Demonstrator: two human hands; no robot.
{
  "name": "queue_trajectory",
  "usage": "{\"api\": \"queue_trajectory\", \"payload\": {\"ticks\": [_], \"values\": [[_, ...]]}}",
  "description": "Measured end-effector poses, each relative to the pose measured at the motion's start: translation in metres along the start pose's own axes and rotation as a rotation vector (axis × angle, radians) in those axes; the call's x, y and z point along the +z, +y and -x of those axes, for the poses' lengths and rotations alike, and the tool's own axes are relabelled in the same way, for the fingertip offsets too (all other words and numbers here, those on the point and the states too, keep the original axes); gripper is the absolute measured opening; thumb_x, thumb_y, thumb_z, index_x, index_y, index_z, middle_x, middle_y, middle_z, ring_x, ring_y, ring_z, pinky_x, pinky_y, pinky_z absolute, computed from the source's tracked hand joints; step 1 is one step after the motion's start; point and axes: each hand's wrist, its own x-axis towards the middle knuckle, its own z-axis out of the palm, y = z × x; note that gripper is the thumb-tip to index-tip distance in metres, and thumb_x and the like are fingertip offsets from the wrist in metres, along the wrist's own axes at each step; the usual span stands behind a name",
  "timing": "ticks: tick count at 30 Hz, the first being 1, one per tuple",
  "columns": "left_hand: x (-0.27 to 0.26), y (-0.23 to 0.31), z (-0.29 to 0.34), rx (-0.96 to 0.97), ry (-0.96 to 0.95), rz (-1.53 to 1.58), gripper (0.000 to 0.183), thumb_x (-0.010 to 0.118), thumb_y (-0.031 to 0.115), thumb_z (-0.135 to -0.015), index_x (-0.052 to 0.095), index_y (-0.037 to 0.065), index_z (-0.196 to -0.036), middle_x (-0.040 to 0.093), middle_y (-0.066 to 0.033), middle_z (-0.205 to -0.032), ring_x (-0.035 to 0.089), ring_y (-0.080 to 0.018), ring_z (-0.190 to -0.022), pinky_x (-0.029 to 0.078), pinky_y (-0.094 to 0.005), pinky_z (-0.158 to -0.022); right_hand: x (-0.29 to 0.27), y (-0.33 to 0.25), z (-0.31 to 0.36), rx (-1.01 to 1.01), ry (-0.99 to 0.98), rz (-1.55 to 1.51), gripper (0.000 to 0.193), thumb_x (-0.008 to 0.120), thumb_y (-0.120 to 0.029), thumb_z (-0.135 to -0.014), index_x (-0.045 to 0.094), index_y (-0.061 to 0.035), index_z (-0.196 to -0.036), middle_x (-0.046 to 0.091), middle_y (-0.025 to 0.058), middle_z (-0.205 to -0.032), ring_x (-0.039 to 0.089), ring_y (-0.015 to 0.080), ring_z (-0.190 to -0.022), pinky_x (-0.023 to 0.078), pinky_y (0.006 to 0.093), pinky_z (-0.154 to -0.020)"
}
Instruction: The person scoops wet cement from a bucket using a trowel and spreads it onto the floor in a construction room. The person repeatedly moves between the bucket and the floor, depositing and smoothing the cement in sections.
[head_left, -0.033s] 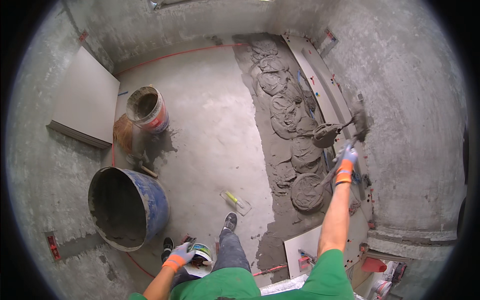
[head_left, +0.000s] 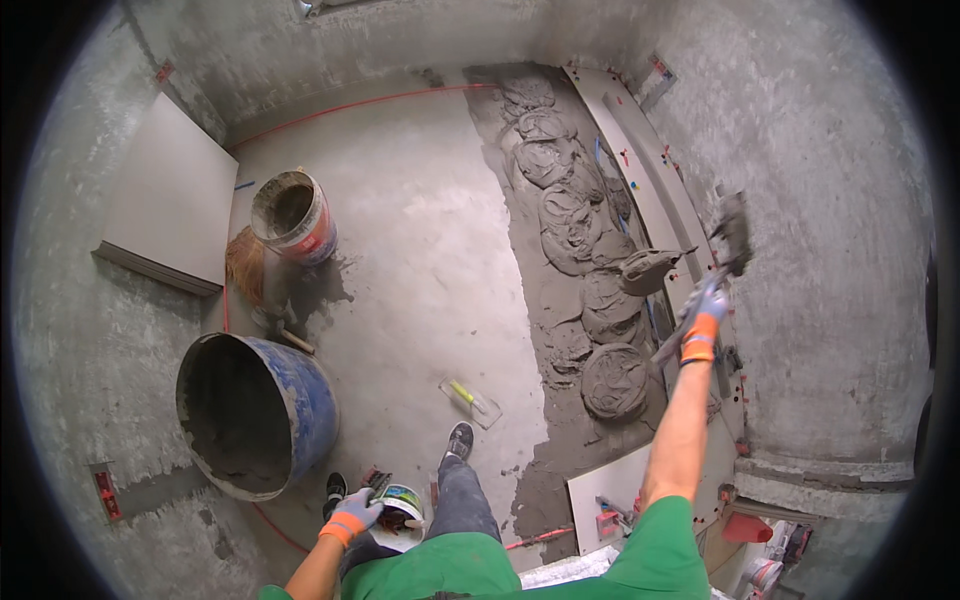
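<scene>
Out at the right, my right hand (head_left: 708, 302), in a grey glove with an orange cuff, is closed round a long mortar-caked tool (head_left: 735, 235). Its exact kind is smeared by motion. Beside it, a lump of wet mortar on a dark handled tool (head_left: 648, 270) lies over the mortar bed. Round heaps of grey mortar (head_left: 613, 382) line the floor to the left of that hand. My left hand (head_left: 358, 512), gloved alike, is low beside a small white bucket (head_left: 403, 505) near my feet. Its fingers are partly hidden, so I cannot tell whether they grip anything.
A large blue tub (head_left: 312, 410) and a mortar-stained bucket (head_left: 312, 235) stand at left, with a straw broom (head_left: 245, 265) between. Stacked tiles (head_left: 175, 200) lean on the left wall. A yellow-handled trowel (head_left: 462, 392) lies mid-floor. Laid tiles (head_left: 640, 175) edge the right wall.
My right hand and its tool have shifted right and slightly away from me. The left hand has moved a little left and down.
</scene>
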Motion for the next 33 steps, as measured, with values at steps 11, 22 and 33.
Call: {"api": "queue_trajectory", "payload": {"ticks": [11, 22, 33], "values": [[-0.006, 0.004, 0.003, 0.111, 0.063, 0.360, 0.036, 0.060, 0.023, -0.078, 0.057, 0.002, -0.108, 0.061, -0.0142, -0.105, 0.057, -0.0247, -0.099, 0.043, -0.0320, -0.086, -0.034, -0.157, 0.051, -0.171, -0.257, -0.447, 0.032, 0.042, -0.038, -0.093, 0.045, -0.0089, -0.080, 0.030, -0.0048, -0.051, 0.024, 0.0038, -0.036, 0.024, 0.0202, -0.029], [-0.125, 0.191, 0.049, 0.774, -0.593, 1.109, 0.038, 0.057, 0.012, -0.083, 0.047, -0.003, -0.116, 0.057, -0.0121, -0.105, 0.057, -0.0184, -0.096, 0.046, -0.0301, -0.084, 0.112, -0.043, 0.270, 0.389, -1.373, -1.485, 0.032, 0.034, -0.036, -0.095, 0.038, -0.0093, -0.078, 0.037, -0.0026, -0.055, 0.038, 0.0073, -0.040, 0.038, 0.0209, -0.034], [-0.141, -0.167, 0.095, 0.261, 0.545, 0.889, 0.032, 0.061, 0.017, -0.072, 0.054, 0.001, -0.100, 0.060, -0.0110, -0.074, 0.057, -0.0152, -0.055, 0.046, -0.0277, -0.051, 0.286, 0.092, 0.676, 1.485, -1.422, -0.533, 0.024, 0.046, -0.031, -0.091, 0.040, -0.0177, -0.071, 0.024, -0.0073, -0.053, 0.027, 0.0070, -0.045, 0.025, 0.0232, -0.041]]}}
